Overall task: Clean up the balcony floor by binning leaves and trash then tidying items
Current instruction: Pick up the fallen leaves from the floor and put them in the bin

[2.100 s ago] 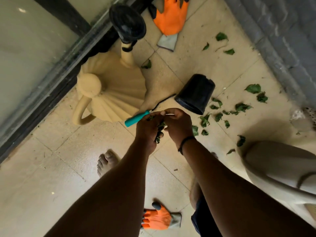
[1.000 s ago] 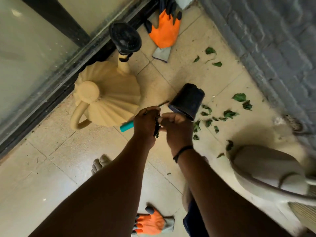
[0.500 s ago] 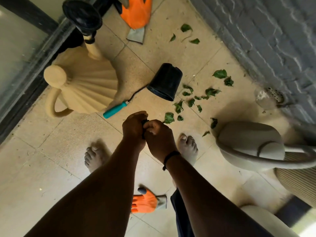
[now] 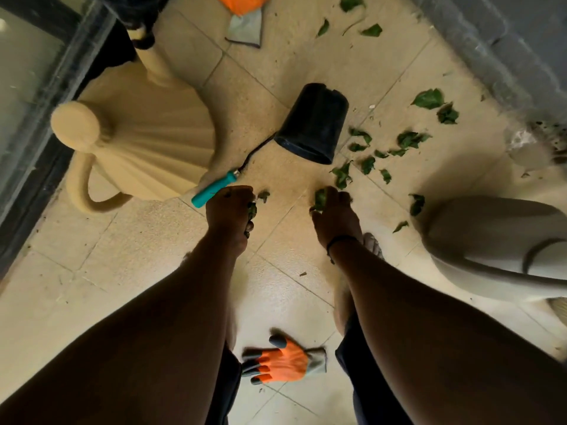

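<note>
Meanwhile both hands grip leaves; no writing legible.

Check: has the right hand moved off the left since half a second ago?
Yes. The right hand has swung right, away from the left hand, toward the leaves below the black pot.
</note>
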